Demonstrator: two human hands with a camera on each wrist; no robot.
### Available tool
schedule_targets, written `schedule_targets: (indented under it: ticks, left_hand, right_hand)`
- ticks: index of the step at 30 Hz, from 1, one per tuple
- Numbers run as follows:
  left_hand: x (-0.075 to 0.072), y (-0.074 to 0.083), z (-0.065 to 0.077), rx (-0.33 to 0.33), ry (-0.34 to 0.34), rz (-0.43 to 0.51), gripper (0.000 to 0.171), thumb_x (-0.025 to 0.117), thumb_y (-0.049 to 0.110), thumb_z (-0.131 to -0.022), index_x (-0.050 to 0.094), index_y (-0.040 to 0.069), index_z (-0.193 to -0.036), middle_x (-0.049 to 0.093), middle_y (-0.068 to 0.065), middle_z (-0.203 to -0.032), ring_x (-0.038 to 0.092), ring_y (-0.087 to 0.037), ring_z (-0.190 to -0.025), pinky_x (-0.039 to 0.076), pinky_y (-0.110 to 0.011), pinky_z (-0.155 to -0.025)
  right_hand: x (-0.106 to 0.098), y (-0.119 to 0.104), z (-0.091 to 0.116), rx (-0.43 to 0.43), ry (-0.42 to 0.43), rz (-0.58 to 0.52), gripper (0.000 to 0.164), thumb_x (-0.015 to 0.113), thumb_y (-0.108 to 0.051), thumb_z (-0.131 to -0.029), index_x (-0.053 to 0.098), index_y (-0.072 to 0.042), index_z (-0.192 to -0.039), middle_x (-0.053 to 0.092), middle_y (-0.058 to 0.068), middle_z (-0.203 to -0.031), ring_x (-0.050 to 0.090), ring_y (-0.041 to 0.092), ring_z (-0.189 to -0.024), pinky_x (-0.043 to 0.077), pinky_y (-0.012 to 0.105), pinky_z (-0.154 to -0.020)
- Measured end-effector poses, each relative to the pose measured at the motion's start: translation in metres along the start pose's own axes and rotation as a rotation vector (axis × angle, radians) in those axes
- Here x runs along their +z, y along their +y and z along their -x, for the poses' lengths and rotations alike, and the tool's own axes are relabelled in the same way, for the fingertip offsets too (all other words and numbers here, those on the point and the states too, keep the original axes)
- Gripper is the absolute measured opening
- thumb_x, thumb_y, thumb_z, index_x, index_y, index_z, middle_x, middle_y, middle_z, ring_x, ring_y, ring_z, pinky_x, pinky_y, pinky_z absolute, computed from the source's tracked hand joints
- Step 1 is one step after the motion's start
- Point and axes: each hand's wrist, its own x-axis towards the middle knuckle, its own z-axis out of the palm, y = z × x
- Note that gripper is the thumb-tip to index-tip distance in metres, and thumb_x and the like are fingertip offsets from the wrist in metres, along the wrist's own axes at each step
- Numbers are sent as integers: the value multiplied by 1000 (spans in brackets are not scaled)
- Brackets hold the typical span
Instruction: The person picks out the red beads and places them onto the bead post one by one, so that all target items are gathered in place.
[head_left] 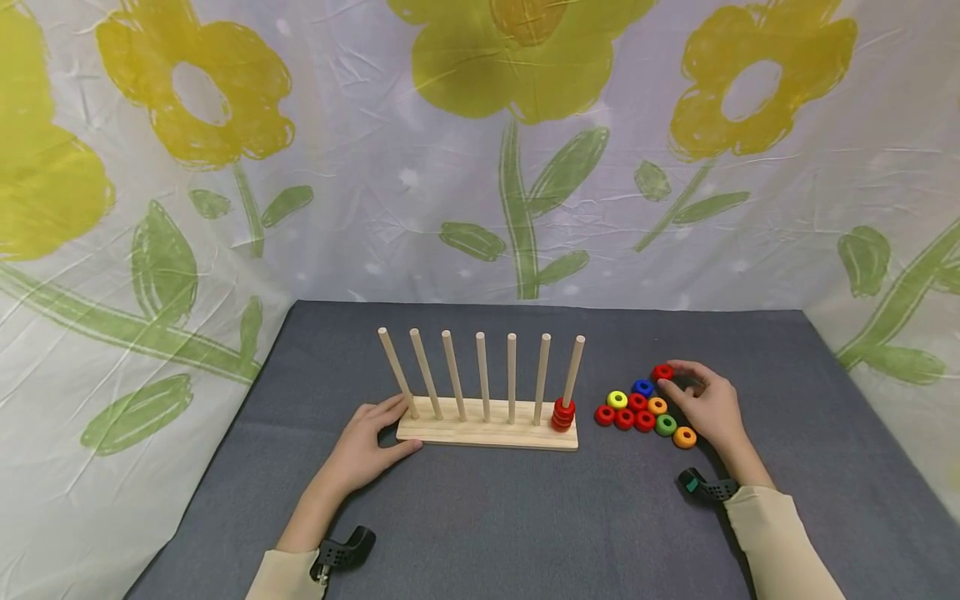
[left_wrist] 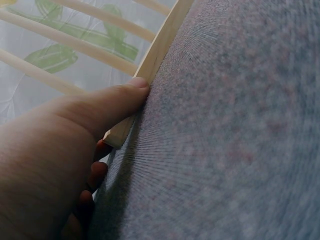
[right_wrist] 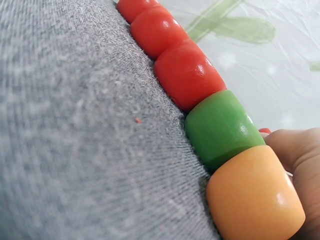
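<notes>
A wooden peg stand (head_left: 487, 432) with a row of upright pegs stands mid-table. A short stack of red beads (head_left: 563, 415) sits on its rightmost peg; the other pegs are bare. My left hand (head_left: 367, 442) grips the stand's left end, the thumb (left_wrist: 122, 100) against its front edge and the fingers round the back. To the right, my right hand (head_left: 705, 404) pinches a red bead (head_left: 663, 372) between thumb and forefinger at the far end of a bead group. In the right wrist view only a sliver of that bead shows, behind a green bead (right_wrist: 222, 130) and an orange bead (right_wrist: 257, 195).
Loose beads lie close together right of the stand, among them a yellow bead (head_left: 617, 400), a blue bead (head_left: 642, 387) and several red ones. Dark grey cloth (head_left: 510, 517) covers the table. A flower-printed curtain (head_left: 360, 225) hangs behind.
</notes>
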Motion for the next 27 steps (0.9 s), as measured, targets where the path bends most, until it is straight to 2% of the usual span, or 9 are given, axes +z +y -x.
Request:
schedule_targets:
  ticks: [16, 20, 23, 27]
  left_hand:
    - [0, -1, 0, -4, -5, 7, 74, 80, 43, -89, 55, 6, -148, 50, -11, -151, 49, -29, -121, 42, -55, -98]
    - [0, -2, 0, 1, -1, 10, 75, 81, 42, -88, 54, 7, -148, 49, -10, -151, 49, -29, -121, 42, -55, -98]
    - [1, -3, 0, 8, 0, 11, 76, 82, 42, -87, 54, 7, -148, 49, -11, -152, 49, -30, -121, 41, -55, -99]
    - [1, -4, -1, 8, -9, 11, 77, 83, 42, -86, 54, 8, -149, 48, -10, -152, 49, -29, -122, 41, -55, -99]
  right_hand:
    - [-2, -2, 0, -4, -12, 17, 42, 74, -32, -96, 68, -5, -127, 61, 13, -92, 37, 13, -43, 30, 28, -40]
    - [-3, -3, 1, 3, -22, 1, 43, 74, -33, -96, 68, -6, -128, 62, 13, -96, 35, 12, -42, 30, 29, -40]
    - [-5, -5, 1, 10, -25, -15, 44, 74, -35, -96, 68, -6, -129, 63, 14, -105, 33, 12, -41, 30, 30, -39]
    - [-8, -10, 1, 20, -24, -28, 46, 73, -37, -96, 68, -5, -129, 64, 16, -106, 31, 13, -40, 29, 30, -39]
